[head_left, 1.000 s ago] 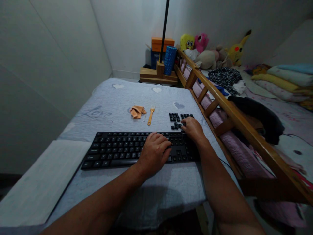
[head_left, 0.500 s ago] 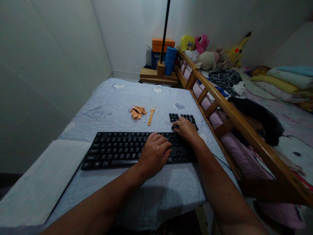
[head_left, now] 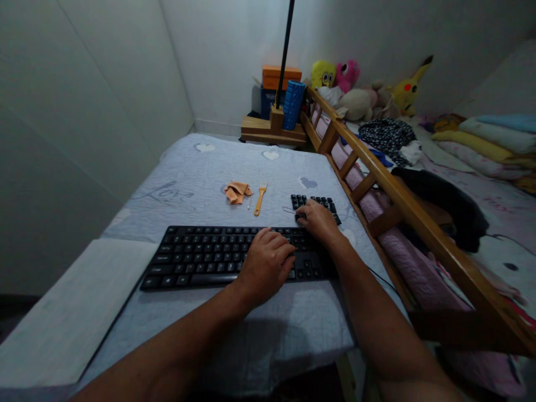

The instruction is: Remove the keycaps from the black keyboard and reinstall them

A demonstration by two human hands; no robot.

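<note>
the keyboard lies flat on the pale quilted cover, and just beyond its right end the loose keycaps sit in close rows. the left hand rests palm down on the keyboard, loosely open with fingers a little bent, gripping nothing that shows. the right hand is at the near edge of the keycaps, fingers drawn in on a thin wire loop that pokes out past their tips. the caps are packed so tightly that the loop or a knuckle could catch a neighbour and knock the rows askew. soft cloth gives them little footing, so a bump might tip some over. the right forearm crosses the keyboard's end, where a careless lean could shift it; a tug on the cable might too.
</note>
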